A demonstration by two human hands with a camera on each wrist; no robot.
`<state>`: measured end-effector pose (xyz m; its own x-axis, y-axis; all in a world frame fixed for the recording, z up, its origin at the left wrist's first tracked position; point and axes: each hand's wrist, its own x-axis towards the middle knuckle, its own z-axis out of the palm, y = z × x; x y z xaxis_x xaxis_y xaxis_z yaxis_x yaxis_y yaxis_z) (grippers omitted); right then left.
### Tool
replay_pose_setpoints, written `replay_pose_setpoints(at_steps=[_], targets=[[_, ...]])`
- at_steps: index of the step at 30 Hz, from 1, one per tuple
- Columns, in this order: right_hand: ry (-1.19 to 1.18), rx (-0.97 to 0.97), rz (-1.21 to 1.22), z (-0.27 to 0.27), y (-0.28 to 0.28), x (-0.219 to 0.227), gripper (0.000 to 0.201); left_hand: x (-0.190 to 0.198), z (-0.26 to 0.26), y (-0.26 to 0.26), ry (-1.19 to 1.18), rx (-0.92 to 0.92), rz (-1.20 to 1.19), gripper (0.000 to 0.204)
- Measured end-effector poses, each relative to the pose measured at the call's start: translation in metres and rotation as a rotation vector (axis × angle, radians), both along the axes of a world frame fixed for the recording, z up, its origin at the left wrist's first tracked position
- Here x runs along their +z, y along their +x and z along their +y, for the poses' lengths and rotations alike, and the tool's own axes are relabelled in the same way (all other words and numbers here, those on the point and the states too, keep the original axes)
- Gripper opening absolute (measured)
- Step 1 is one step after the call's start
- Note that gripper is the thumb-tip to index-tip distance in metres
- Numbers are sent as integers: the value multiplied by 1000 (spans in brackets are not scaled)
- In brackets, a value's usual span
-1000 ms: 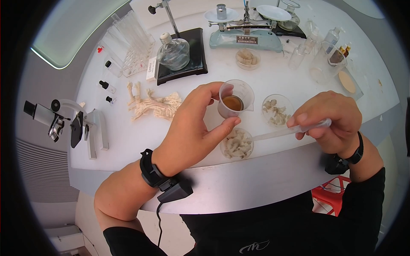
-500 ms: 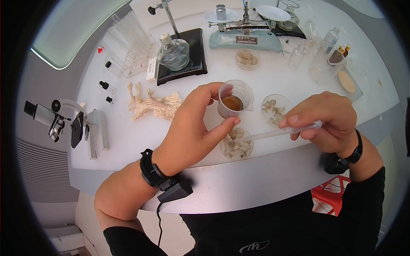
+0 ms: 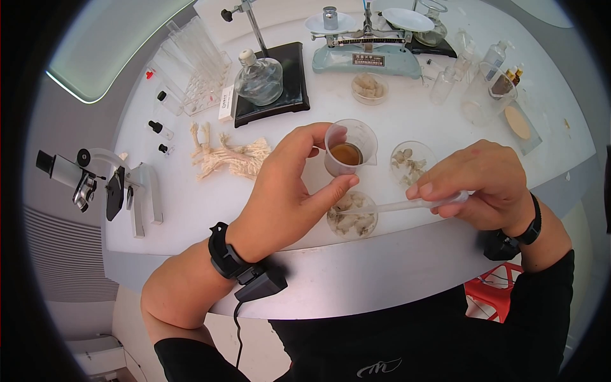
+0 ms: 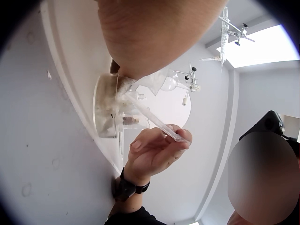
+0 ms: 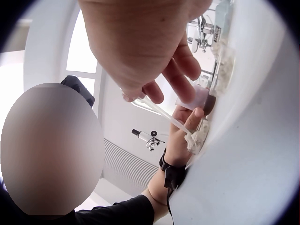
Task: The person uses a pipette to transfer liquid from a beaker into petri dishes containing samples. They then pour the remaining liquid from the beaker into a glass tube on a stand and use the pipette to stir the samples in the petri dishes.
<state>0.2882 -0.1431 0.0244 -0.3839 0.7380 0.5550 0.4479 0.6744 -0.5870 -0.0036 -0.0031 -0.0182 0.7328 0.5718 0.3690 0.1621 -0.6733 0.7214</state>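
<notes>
My left hand [image 3: 286, 191] grips a small clear plastic measuring cup [image 3: 369, 135] with brown liquid in its bottom, thumb at the front and fingers behind. My right hand [image 3: 487, 181] holds a clear plastic dropper [image 3: 407, 205] by its bulb end, tilted down to the left. The dropper's tip reaches among pale, fluffy chunks [image 5: 196, 140] in the nearest petri dish [image 3: 375, 223], just below the cup. A second petri dish [image 3: 431, 153] with similar pieces lies between the cup and my right hand.
A balance [image 3: 366, 57], a third dish [image 3: 369, 99] and a stoppered bottle [image 3: 258, 83] on a black stand base stand at the back. Frayed cotton rope [image 3: 232, 156] lies left, near a microscope [image 3: 130, 191]. Small bottles and a beaker [image 3: 487, 102] are back right.
My right hand has moved left and slightly down, carrying the dropper's tip from the near dish's right edge in among the chunks. My left hand and the cup have stayed nearly still.
</notes>
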Motion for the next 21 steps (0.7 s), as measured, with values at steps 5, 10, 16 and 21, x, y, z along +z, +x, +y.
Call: replay_pose_setpoints(at_steps=[5, 10, 16, 21], targets=[[-10, -5, -7, -2, 0, 2, 17, 1, 0, 0, -10, -10, -7, 58], [9, -19, 6, -5, 4, 3, 19, 1, 0, 0, -22, -8, -6, 57], [36, -91, 27, -5, 2, 0, 19, 0, 1, -1, 0, -7, -3, 57], [34, -69, -15, -1, -1, -1, 18, 0, 1, 0, -2, -6, -7, 57]])
